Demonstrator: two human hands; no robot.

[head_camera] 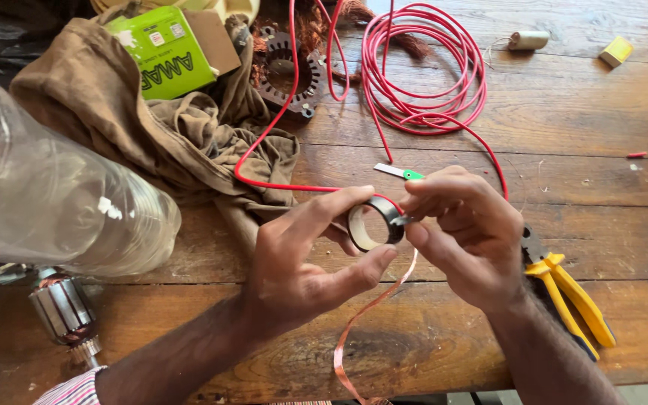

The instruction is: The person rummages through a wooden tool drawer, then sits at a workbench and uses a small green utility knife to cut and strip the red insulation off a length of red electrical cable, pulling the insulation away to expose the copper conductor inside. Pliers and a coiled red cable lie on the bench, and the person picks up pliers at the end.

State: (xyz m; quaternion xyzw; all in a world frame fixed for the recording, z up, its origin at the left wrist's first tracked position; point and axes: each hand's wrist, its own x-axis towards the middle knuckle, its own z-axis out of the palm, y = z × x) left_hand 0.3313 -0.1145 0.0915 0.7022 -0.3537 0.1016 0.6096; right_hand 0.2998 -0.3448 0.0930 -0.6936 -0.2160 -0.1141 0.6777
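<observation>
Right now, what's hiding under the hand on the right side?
Yellow-handled pliers lie on the wooden table under the right hand; only the handles and part of the head show. The tip is covered. That hand's grip picks at a tape roll.

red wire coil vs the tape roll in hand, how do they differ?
The red wire coil lies loose on the wooden table, untouched; the tape roll is held up between the left hand and the right hand. The red wire coil is wide, with open, uneven loops; the tape roll is small and tightly wound. The wire is bright red and round; the tape is a flat, coppery strip. Both trail a free end.
</observation>
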